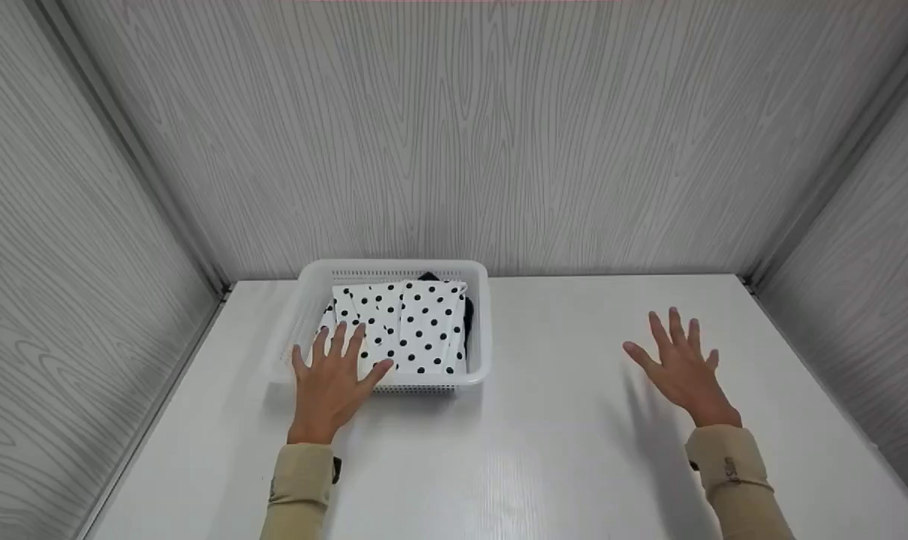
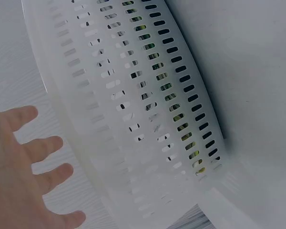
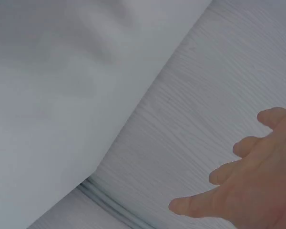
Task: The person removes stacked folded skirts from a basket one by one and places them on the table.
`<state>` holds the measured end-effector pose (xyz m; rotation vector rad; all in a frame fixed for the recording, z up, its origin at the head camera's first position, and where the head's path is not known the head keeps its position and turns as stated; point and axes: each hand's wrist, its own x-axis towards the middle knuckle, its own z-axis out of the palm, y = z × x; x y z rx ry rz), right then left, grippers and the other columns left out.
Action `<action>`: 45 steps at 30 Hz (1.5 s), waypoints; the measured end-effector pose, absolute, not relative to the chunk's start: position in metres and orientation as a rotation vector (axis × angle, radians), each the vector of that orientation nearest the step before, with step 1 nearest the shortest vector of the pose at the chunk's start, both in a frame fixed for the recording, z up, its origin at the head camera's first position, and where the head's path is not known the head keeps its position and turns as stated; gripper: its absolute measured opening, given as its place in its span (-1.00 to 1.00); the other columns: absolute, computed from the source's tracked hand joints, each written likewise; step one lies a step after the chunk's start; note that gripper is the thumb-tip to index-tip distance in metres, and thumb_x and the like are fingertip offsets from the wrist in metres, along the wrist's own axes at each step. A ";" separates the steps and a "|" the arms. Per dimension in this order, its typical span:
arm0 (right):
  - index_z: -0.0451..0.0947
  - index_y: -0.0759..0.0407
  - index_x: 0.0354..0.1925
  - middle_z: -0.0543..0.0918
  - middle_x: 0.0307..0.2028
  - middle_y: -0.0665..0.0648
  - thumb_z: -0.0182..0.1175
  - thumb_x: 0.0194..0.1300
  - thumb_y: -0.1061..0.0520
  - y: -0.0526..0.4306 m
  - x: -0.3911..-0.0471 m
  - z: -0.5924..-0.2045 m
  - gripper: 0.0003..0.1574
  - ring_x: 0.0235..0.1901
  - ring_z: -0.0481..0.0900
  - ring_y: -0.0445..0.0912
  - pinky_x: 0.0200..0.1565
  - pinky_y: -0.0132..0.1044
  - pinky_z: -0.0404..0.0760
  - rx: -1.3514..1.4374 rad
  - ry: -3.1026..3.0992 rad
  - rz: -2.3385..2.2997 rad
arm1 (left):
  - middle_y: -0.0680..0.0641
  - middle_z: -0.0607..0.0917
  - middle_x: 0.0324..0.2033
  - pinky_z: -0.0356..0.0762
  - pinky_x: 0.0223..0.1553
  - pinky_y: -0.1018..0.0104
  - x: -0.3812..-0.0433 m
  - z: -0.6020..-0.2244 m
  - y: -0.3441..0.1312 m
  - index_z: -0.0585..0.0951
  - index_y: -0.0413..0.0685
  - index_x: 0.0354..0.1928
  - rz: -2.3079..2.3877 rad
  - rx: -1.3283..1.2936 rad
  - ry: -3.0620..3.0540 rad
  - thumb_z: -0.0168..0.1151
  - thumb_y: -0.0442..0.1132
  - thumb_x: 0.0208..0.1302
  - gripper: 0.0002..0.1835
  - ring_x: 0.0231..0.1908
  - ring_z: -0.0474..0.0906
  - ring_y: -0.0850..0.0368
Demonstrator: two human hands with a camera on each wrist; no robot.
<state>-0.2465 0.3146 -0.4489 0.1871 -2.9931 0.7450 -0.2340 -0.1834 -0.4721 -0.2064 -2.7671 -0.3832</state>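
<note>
A white plastic basket point(image 1: 482, 322) with slotted walls stands at the back left of the table. Inside lies folded white cloth with black dots point(image 1: 424, 322), and something black shows along its right side. My left hand point(image 1: 332, 386), fingers spread, overlaps the basket's front left corner in the head view. In the left wrist view that hand stands beside the slotted basket wall point(image 2: 133, 109), with green and yellow bits showing through the holes. Over the right part of the table my right hand point(image 1: 683, 375) hovers with spread fingers, its shadow below, holding nothing.
The white table point(image 1: 544, 450) is closed in by grey wood-grain panels at the back point(image 1: 454, 135), left and right. The basket's far rim sits near the back panel.
</note>
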 end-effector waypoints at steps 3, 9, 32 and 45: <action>0.14 0.40 0.51 0.21 0.43 0.54 0.16 0.51 -0.10 0.298 -0.252 -0.440 -0.11 0.38 0.18 0.46 0.25 0.47 0.16 0.279 -2.831 0.763 | -0.32 0.58 0.20 0.36 0.14 -0.38 -0.237 -0.469 -0.185 0.52 -0.23 0.33 -0.380 -0.242 -2.617 0.28 0.16 0.32 -0.28 0.20 0.46 -0.34; 0.58 0.43 0.15 0.68 0.04 0.40 0.34 0.32 0.29 0.252 -0.269 -0.433 -0.54 -0.06 0.67 0.27 -0.06 0.19 0.61 0.420 -2.538 0.799 | -0.31 0.68 0.01 0.60 -0.22 -0.26 -0.245 -0.470 -0.194 0.60 -0.31 0.19 -0.407 -0.273 -2.491 0.43 -0.12 0.21 -0.43 -0.04 0.61 -0.32; 0.68 0.43 -0.09 0.74 -0.19 0.31 0.29 0.28 0.42 0.117 -0.302 -0.443 -0.79 -0.21 0.73 0.10 -0.16 -0.12 0.72 0.650 -2.426 1.216 | -0.37 0.66 0.02 0.61 -0.23 -0.24 -0.265 -0.477 -0.211 0.55 -0.33 0.25 -0.557 -0.132 -2.616 0.40 -0.12 0.24 -0.39 -0.09 0.61 -0.34; 0.63 0.48 -0.02 0.70 -0.10 0.36 0.25 0.34 0.36 0.066 -0.304 -0.452 -0.73 -0.13 0.68 0.11 -0.04 -0.03 0.65 0.568 -2.530 1.392 | -0.41 0.64 0.03 0.58 -0.15 -0.28 -0.276 -0.476 -0.227 0.48 -0.32 0.32 -0.625 -0.053 -2.720 0.33 -0.09 0.29 -0.35 -0.06 0.59 -0.38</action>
